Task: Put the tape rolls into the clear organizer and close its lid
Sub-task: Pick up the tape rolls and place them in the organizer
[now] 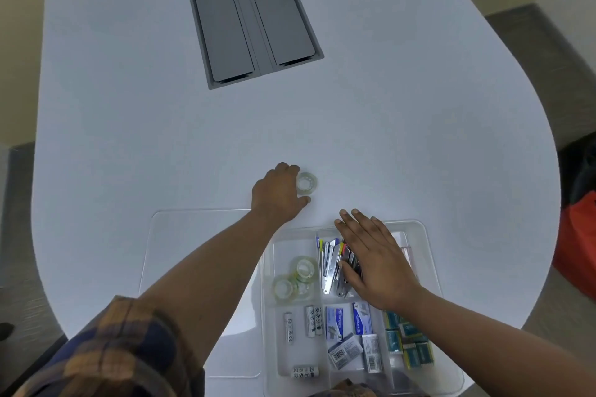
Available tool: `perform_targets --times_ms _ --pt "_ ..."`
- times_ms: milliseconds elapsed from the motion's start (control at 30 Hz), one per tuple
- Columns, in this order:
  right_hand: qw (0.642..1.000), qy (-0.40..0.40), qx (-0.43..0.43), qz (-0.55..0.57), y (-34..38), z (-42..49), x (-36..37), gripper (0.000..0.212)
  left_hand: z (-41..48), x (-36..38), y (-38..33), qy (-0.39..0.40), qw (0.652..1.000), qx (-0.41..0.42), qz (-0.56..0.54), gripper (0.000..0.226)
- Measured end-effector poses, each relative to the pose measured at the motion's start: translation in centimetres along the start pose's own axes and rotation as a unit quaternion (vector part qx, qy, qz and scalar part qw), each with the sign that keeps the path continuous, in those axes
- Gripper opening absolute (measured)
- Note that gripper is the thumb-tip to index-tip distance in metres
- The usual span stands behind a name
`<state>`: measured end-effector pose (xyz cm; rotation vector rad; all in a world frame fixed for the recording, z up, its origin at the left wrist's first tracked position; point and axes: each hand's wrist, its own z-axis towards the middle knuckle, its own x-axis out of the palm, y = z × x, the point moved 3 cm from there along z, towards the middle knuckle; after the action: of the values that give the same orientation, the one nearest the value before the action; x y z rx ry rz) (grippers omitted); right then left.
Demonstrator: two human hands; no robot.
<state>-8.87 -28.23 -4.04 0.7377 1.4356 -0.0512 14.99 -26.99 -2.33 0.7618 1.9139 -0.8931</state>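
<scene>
A clear tape roll (306,183) lies flat on the white table beyond the organizer. My left hand (278,194) curls around its left side, fingers and thumb at the roll but not closed on it. The clear organizer (429,255) sits at the near right, open. Three tape rolls (296,279) are in its upper-left compartment. Its clear lid (180,245) lies flat on the table to the left, under my left forearm. My right hand (375,259) rests flat and spread over the organizer's upper-middle compartment, on staplers.
The organizer also holds batteries (311,321), staple boxes (350,332) and green-blue packs (408,343). A grey recessed cable hatch (254,24) sits in the table's far middle. An orange-red bag (577,245) lies on the floor right of the table's curved edge.
</scene>
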Motion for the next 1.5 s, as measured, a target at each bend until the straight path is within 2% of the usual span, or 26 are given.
perform_targets --times_ms 133,300,367,467,567,767,867,1033,1267,1500 --pt "1.000 0.000 0.000 0.002 -0.1 0.0 0.1 0.068 0.5 0.5 -0.5 -0.011 0.999 0.028 0.019 0.073" --pt "1.000 0.003 -0.002 -0.006 0.0 0.0 0.1 0.069 0.9 0.6 -0.5 -0.013 0.997 0.019 0.078 0.047" --pt "1.000 0.004 0.000 -0.009 0.0 0.0 0.0 0.068 0.9 0.4 -0.3 -0.003 0.996 0.010 0.090 0.047" --pt "1.000 0.003 0.000 -0.009 0.0 0.0 0.0 0.068 0.4 -0.2 0.3 0.014 0.998 -0.006 0.054 0.060" --pt "1.000 -0.001 0.000 -0.009 0.1 0.0 0.0 0.068 -1.3 -1.1 0.9 0.012 0.999 -0.035 -0.016 0.060" --pt "1.000 -0.001 -0.002 -0.019 0.2 0.0 -0.1 0.069 -6.9 -3.8 0.9 -0.092 0.991 0.005 -0.092 0.055" --pt "1.000 0.004 -0.001 -0.028 0.3 0.0 -0.2 0.070 -10.7 -3.5 0.8 -0.106 0.988 0.008 -0.107 0.053" --pt "0.999 0.009 0.002 -0.037 0.7 -0.2 -0.6 0.072 -15.4 -0.5 1.6 -0.089 0.993 0.013 -0.079 0.055" --pt "0.999 0.039 0.012 -0.021 1.7 -3.5 -0.3 0.070 -16.3 3.1 1.8 -0.030 1.000 0.009 0.001 0.056" --pt "0.992 0.046 0.107 -0.039 2.4 -7.5 0.3 0.075 -16.0 4.6 1.3 -0.045 0.996 0.000 0.075 0.048"
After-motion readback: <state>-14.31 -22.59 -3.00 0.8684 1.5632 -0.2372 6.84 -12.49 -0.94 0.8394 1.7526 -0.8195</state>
